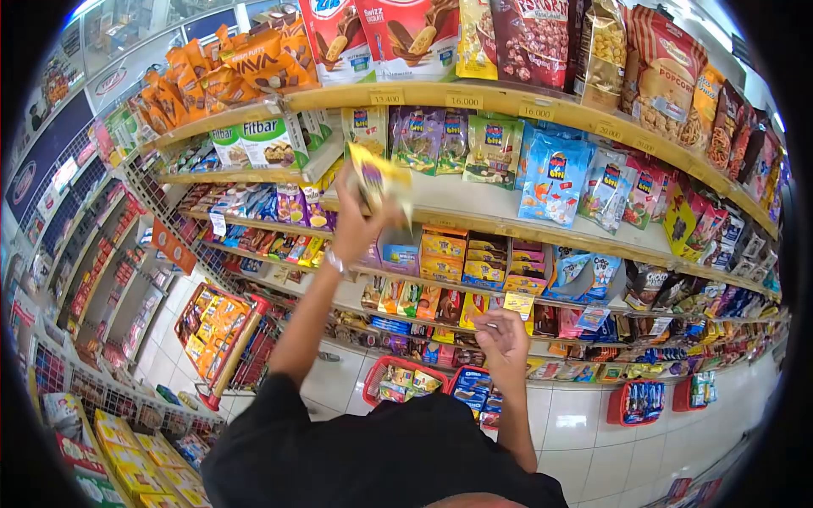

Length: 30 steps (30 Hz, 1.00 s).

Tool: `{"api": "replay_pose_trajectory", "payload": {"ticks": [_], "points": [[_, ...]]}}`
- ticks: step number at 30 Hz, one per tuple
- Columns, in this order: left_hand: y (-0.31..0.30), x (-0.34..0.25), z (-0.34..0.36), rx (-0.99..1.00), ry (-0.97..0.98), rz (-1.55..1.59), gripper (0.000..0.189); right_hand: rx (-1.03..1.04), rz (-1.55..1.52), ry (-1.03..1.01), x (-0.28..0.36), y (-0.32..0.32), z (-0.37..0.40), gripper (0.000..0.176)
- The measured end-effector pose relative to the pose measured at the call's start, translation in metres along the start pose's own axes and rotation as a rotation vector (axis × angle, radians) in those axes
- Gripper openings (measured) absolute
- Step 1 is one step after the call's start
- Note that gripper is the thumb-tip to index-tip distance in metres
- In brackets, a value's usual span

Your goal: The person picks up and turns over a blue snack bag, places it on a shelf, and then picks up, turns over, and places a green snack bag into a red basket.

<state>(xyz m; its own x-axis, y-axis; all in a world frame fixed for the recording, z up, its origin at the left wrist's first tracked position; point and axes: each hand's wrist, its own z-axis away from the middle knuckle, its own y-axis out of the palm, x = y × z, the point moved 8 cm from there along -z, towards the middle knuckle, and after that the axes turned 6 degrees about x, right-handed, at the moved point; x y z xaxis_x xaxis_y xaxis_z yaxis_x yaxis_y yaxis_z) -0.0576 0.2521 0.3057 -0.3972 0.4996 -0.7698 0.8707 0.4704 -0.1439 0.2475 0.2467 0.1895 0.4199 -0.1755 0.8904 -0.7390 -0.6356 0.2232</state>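
My left hand [359,227], with a bracelet or watch at the wrist, is raised to the shelf with the snack pouches. Its fingers are closed round a yellow-and-white snack pouch [383,176], tilted and smeared by motion. Just behind it stands another yellowish pouch [366,127] on the same shelf, and purple pouches [417,140] are to the right. Lower down, my right hand [503,340] hovers in front of the lower shelves, its fingers loosely bent and apart, with nothing seen in them. A blue pouch [555,178] leans at the front of the upper shelf.
A yellow shelf edge [491,96] with price tags runs above the pouches. Fitbar boxes [273,142] stand at the left. On the floor are a red basket [370,385] of snacks and, further right, another red basket [622,405]. An orange-filled bin [216,326] stands left.
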Motion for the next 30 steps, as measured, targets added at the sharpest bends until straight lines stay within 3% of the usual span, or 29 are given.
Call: {"api": "replay_pose_trajectory", "payload": {"ticks": [4, 5, 7, 8, 9, 11, 12, 13, 15, 21, 25, 27, 30], "points": [[-0.04, 0.027, -0.076, -0.095, 0.223, -0.615, 0.095, -0.109, 0.052, 0.1, -0.032, -0.056, 0.044, 0.03], [-0.041, 0.028, -0.081, -0.097, 0.233, -0.613, 0.095, -0.161, 0.087, 0.132, -0.038, -0.07, 0.058, 0.029], [-0.048, 0.056, -0.095, -0.098, -0.038, -0.438, 0.097, -0.31, 0.06, 0.236, -0.045, -0.095, 0.092, 0.027], [-0.055, 0.063, -0.1, -0.149, 0.099, -0.662, 0.1, -0.342, 0.122, 0.219, -0.058, -0.114, 0.111, 0.025], [-0.064, 0.077, -0.106, -0.148, 0.118, -0.654, 0.1, -0.378, 0.184, 0.205, -0.071, -0.132, 0.13, 0.024], [-0.066, 0.086, -0.113, -0.114, 0.126, -0.581, 0.102, -0.491, 0.123, 0.235, -0.075, -0.15, 0.161, 0.023], [-0.067, 0.091, -0.113, -0.105, 0.007, -0.539, 0.103, -0.592, 0.054, 0.283, -0.08, -0.159, 0.175, 0.023], [-0.065, 0.094, -0.117, -0.099, 0.012, -0.537, 0.103, -0.599, 0.052, 0.279, -0.083, -0.165, 0.183, 0.023], [-0.068, 0.093, -0.119, -0.162, 0.091, -0.747, 0.098, -0.729, 0.073, 0.31, -0.089, -0.185, 0.203, 0.022], [-0.076, 0.128, -0.138, -0.23, 0.152, -0.749, 0.102, -0.759, 0.116, 0.221, -0.076, -0.196, 0.193, 0.018], [-0.071, 0.163, -0.144, -0.219, 0.01, -0.912, 0.101, -0.745, 0.112, 0.258, -0.076, -0.195, 0.196, 0.025], [-0.067, 0.163, -0.142, -0.243, 0.062, -1.142, 0.099, -0.737, 0.11, 0.277, -0.076, -0.192, 0.206, 0.025], [-0.057, 0.141, -0.127, -0.279, 0.003, -1.221, 0.101, -0.751, 0.123, 0.345, -0.093, -0.2, 0.236, 0.025]]}}
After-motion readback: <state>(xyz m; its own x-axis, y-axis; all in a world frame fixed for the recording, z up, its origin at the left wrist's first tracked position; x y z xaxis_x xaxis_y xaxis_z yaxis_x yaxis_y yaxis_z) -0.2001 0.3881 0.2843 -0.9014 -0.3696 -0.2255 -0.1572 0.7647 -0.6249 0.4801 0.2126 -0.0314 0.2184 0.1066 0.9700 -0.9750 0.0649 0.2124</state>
